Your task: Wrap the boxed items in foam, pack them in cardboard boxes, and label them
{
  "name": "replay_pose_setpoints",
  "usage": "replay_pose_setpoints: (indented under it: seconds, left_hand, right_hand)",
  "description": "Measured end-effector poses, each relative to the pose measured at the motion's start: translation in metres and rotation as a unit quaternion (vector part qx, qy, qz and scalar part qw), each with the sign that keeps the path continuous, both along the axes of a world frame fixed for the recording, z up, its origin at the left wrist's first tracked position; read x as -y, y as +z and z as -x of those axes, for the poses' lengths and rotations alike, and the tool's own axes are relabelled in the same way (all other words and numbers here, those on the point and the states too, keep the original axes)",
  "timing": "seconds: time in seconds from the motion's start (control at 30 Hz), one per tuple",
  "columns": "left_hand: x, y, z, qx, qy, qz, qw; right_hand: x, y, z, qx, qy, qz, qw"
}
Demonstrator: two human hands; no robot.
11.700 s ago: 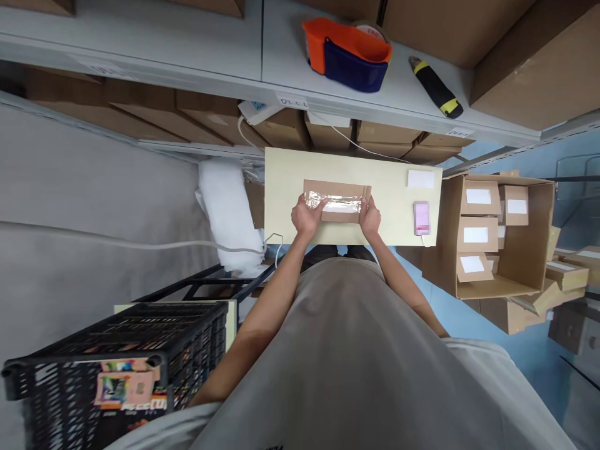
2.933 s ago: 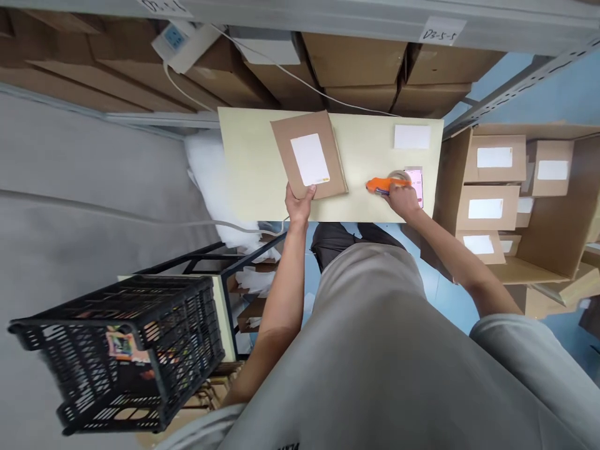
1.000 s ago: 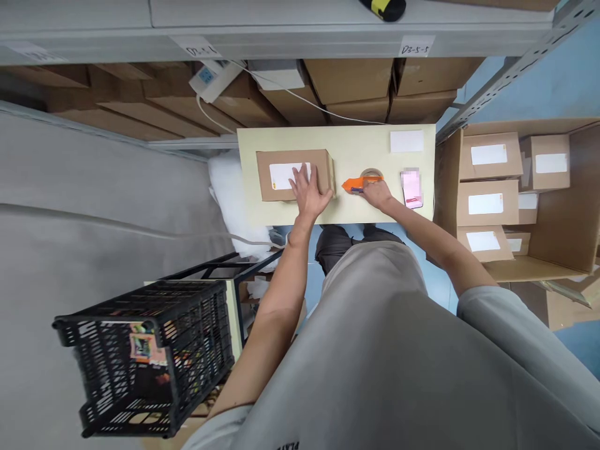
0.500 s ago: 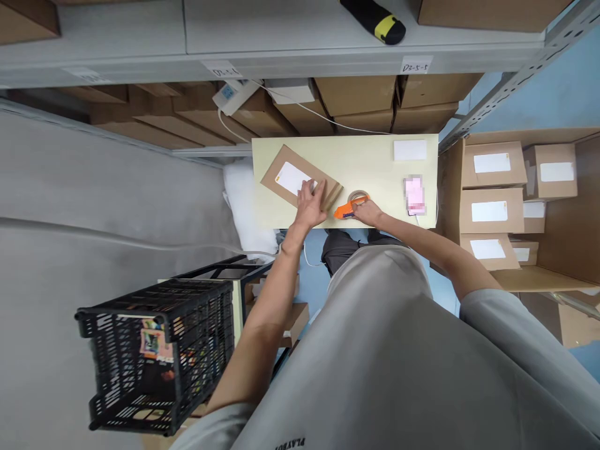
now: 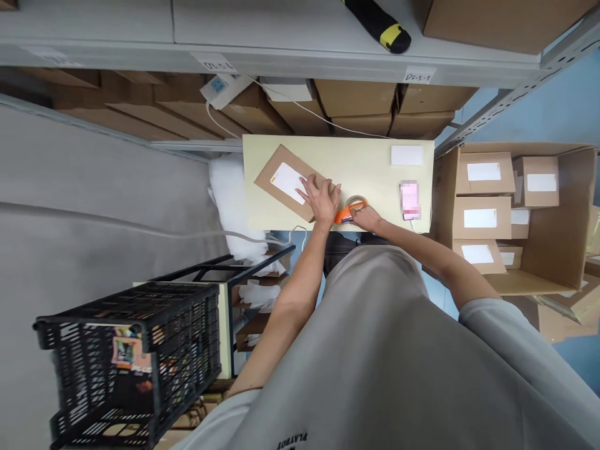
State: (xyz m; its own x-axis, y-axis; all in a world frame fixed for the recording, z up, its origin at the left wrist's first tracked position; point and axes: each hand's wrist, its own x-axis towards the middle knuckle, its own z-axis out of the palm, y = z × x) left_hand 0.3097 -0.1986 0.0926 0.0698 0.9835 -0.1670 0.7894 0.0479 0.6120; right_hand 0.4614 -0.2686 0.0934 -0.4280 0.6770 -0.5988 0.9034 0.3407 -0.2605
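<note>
A flat cardboard box [image 5: 268, 177] with a white label [image 5: 287, 181] lies slanted on the pale table [image 5: 370, 147]. My left hand [image 5: 322, 199] rests on its right end with the fingers spread, covering that corner and part of the label's edge. My right hand [image 5: 366, 217] is closed around an orange tape dispenser [image 5: 344, 215], whose roll of tape [image 5: 356, 201] shows above the fingers. The dispenser's front end points left and sits close beside my left hand. Whether tape runs from it to the box cannot be made out.
A pink phone-like item [image 5: 409, 200] and a white paper stack [image 5: 407, 155] lie on the table's right. An open carton [image 5: 557, 237] holds several labelled boxes. A black crate [image 5: 135, 362] stands lower left. Above is a shelf [image 5: 290, 31] with a black-yellow handle [image 5: 384, 26].
My left hand has slid right along the box to its right end, fingers spreading wider. The dispenser in my right hand has tilted slightly and is now nearer my left hand. The view has shifted somewhat.
</note>
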Motion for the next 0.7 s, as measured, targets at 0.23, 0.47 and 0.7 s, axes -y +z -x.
replay_pose_setpoints:
  seconds: [0.23, 0.47, 0.7]
  left_hand:
    - [0.000, -0.003, 0.001, -0.015, 0.002, 0.014, 1.000]
    - [0.004, -0.010, 0.006, -0.002, -0.017, -0.016, 1.000]
    - [-0.003, -0.021, 0.023, -0.009, -0.078, -0.057, 0.995]
  right_hand:
    - [-0.001, 0.007, 0.000, -0.005, -0.002, 0.004, 1.000]
    - [0.000, 0.016, -0.076, 0.064, -0.055, 0.018, 0.996]
    - [-0.039, 0.019, -0.105, 0.092, -0.070, -0.011, 0.993]
